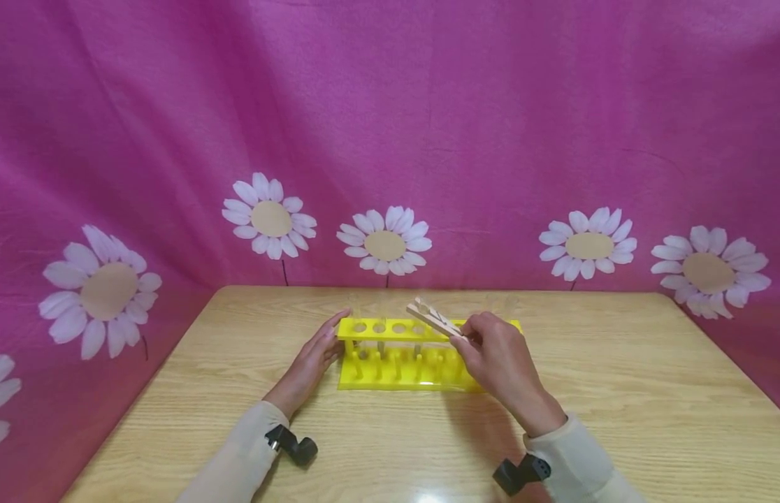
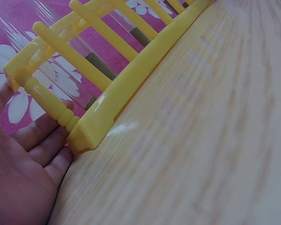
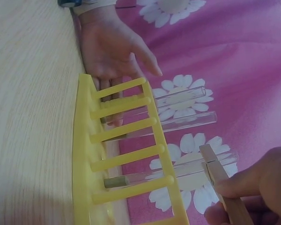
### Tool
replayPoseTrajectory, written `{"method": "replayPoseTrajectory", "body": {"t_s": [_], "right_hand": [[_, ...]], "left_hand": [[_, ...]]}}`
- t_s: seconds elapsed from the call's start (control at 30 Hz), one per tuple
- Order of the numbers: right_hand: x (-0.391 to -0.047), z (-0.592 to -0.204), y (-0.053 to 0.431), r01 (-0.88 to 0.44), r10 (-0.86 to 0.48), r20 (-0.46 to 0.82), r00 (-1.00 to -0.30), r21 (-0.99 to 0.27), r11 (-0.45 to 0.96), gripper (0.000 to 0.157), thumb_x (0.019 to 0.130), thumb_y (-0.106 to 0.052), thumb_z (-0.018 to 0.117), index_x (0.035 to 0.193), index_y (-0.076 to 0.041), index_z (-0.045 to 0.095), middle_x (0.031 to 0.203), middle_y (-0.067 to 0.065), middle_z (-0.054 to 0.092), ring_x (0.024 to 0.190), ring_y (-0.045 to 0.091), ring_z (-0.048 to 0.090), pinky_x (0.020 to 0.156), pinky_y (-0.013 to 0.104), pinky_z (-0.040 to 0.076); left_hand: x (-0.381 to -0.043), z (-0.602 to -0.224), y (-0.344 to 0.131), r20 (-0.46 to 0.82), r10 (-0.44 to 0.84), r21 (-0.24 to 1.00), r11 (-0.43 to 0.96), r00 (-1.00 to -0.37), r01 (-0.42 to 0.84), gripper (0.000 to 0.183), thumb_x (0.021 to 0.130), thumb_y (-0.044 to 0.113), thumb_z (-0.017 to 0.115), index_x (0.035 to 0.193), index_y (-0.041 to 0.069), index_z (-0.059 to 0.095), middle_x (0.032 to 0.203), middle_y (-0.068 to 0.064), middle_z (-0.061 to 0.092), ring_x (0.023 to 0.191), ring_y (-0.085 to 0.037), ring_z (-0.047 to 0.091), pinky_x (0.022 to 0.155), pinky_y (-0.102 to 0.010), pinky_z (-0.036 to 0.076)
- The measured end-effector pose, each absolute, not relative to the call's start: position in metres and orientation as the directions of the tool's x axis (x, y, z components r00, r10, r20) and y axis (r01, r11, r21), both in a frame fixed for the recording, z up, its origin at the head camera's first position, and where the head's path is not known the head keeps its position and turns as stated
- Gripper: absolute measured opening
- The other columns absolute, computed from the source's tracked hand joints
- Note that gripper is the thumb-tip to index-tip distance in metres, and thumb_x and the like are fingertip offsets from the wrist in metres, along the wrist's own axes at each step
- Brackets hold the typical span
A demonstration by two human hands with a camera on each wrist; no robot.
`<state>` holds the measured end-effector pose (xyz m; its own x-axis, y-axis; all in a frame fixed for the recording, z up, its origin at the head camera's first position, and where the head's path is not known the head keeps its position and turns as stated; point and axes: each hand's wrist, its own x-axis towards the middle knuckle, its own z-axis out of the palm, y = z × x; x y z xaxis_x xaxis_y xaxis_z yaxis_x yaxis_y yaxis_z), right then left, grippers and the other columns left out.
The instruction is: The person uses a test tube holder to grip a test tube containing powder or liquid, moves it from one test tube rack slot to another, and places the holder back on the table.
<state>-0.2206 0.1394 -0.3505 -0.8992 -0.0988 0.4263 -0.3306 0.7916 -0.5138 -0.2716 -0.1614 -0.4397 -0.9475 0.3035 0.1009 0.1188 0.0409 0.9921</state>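
three clear tubes [image 3: 192, 120] show plainly in the right wrist view, standing in the yellow rack [image 1: 390, 383] on the table [image 1: 390, 436], low in my head view, between six and five o'clock. my left hand [image 1: 311, 360] is at the rack's nine o'clock end, spread loose, fingers reaching behind the end post [image 2: 51, 104]; they seem to touch it, but they clasp nothing. my right hand [image 1: 506, 363], toward the rack's four o'clock, pinches the wooden peg [image 1: 435, 319] between thumb and fingers, tip pointing to ten o'clock. that tip is at the upper part of one tube, in what looks like the fourth hole from nine o'clock; whether it bites i cannot tell.

i judge the peg light and stiff, its dry wood easy to keep hold of; the tail is the place for my fingers, since squeezing there parts the tip. the tubes look like glass or hard plastic: light, smooth, likely slippery, perhaps brittle. just below the rim, square across and gently, is where i'd grip one. dark stuff [image 3: 116, 182] at the foot should keep the weight low. the rack seems light, stiff plastic, apt to skid, best steadied at the post.
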Motion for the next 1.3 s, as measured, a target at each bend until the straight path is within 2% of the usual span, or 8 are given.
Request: {"method": "replayPoseTrajectory", "body": {"t_s": [0.33,0.73,1.0,1.3], "right_hand": [[-0.2223,-0.3509,0.1392,-0.303,-0.089,0.395,-0.914,-0.522,0.797,0.014,0.082,-0.015,0.076,0.082,-0.005,0.066,0.072,0.003,0.055,0.062,0.018,0.045,0.054,0.028,0.041],[-0.2234,-0.348,0.1388,-0.207,-0.06,0.273,-0.96,-0.551,0.808,0.016,0.085,-0.021,0.074,0.088,-0.007,0.067,0.077,0.003,0.058,0.065,0.019,0.049,0.055,0.027,0.044],[-0.2206,-0.3441,0.1435,-0.245,-0.118,0.259,-0.959,-0.54,0.805,0.017,0.085,-0.026,0.074,0.096,-0.013,0.07,0.074,0.001,0.064,0.057,0.016,0.049,0.048,0.027,0.042],[-0.2199,-0.344,0.1452,-0.262,-0.136,0.26,-0.956,-0.545,0.796,0.02,0.087,-0.025,0.072,0.1,-0.01,0.069,0.065,0.0,0.058,0.052,0.016,0.046,0.045,0.027,0.039]], "left_hand": [[-0.2732,-0.4394,-0.1615,0.101,0.306,0.992,0.042,-0.947,0.119,0.05,0.098,0.058,0.036,0.146,0.043,0.034,0.157,0.006,0.023,0.14,-0.028,0.031,0.117,-0.048,0.02],[-0.2724,-0.4398,-0.1621,0.095,0.307,0.993,0.039,-0.947,0.112,0.051,0.1,0.054,0.035,0.148,0.04,0.032,0.158,0.005,0.021,0.141,-0.029,0.03,0.117,-0.048,0.019],[-0.2722,-0.4403,-0.1619,0.095,0.307,0.992,0.044,-0.947,0.114,0.051,0.1,0.054,0.035,0.148,0.04,0.031,0.158,0.005,0.02,0.141,-0.029,0.029,0.117,-0.049,0.019],[-0.2714,-0.4395,-0.1626,0.114,0.316,0.992,0.02,-0.942,0.127,0.048,0.101,0.051,0.034,0.148,0.039,0.034,0.157,0.003,0.024,0.141,-0.027,0.03,0.117,-0.047,0.02]]}}
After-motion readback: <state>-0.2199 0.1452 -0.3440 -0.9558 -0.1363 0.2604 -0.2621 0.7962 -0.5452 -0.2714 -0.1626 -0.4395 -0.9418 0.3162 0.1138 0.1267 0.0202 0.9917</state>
